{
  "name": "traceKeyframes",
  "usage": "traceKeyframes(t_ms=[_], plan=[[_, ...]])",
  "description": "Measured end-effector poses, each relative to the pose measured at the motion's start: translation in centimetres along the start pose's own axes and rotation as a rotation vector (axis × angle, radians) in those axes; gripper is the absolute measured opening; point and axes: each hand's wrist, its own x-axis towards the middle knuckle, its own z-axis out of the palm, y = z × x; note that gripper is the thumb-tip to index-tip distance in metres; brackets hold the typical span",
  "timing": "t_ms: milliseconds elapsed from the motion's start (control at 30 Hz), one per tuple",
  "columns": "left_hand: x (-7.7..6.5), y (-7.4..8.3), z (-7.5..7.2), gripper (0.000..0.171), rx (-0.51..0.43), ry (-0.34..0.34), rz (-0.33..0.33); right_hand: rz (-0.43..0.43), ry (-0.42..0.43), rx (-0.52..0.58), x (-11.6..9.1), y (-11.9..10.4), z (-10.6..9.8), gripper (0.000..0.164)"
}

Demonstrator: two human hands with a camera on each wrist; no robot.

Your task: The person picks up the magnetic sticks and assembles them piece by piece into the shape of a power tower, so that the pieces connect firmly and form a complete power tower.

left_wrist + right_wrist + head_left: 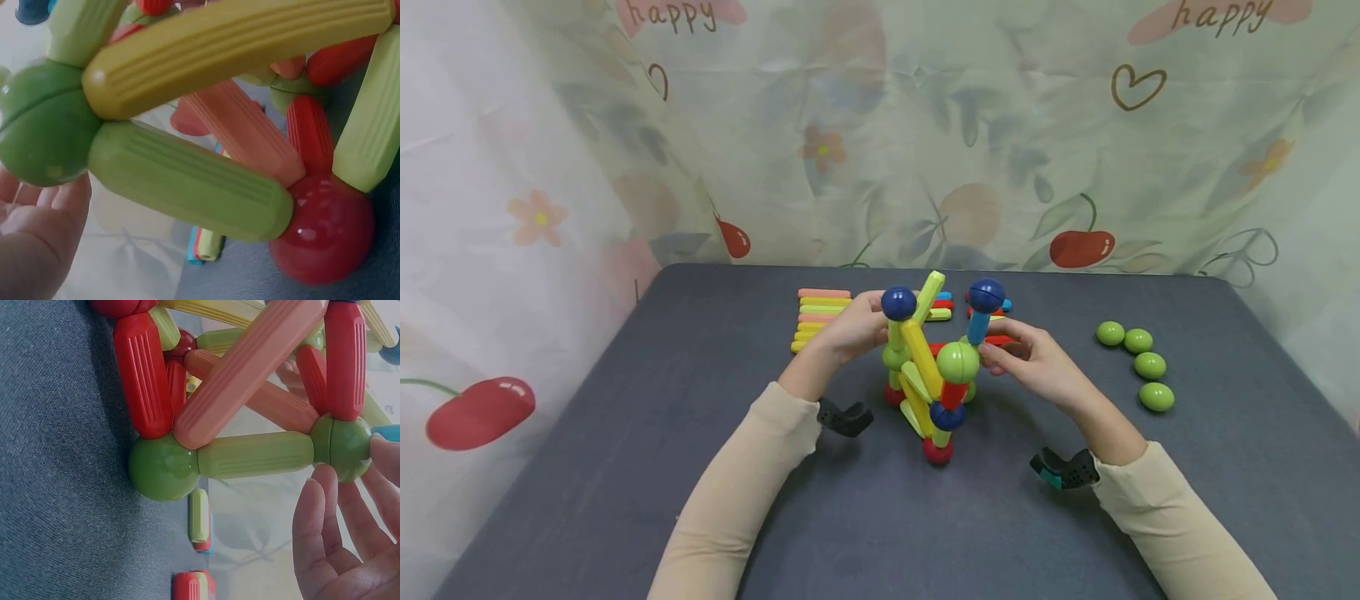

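So there's a stick-and-ball toy model (922,360) standing dead centre of the head view, on a dark worktop (647,417); two dark blue balls (898,303) sit at its top, red ones at its foot; the left hand (857,327) reaches in behind it from the left, beside a green ball (47,125) at lower left of its wrist view (fingertips are hidden, so I can't tell how far open it is or whether it's got a grip); the right hand (1026,358) has fingers and thumb bent round another green ball (344,449), middle right of its own wrist view, only part-closed; loose sticks (823,308) lie behind the model, upper middle of the frame, some blocked from view; four spare green balls (1150,366) sit right of centre; a flowery curtain (917,150) fills the top.
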Motion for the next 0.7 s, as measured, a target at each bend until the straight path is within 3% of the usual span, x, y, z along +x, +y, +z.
traceKeyframes(t_ms=[233,367,500,700], plan=[[0.7,-0.6,0.5,0.037,-0.071,-0.056,-0.040,-0.006,0.010,0.000,0.1,0.0,0.1,0.036],[0.9,-0.9,0.9,0.043,-0.086,-0.143,-0.028,-0.013,0.021,0.002,0.1,0.0,0.4,0.036],[1.1,-1.2,0.9,0.047,-0.111,-0.187,-0.015,-0.011,0.035,-0.010,0.0,-0.1,0.7,0.037],[1.4,-1.7,0.8,0.032,-0.150,-0.216,-0.004,0.006,0.091,-0.048,0.2,-0.4,1.3,0.039]])
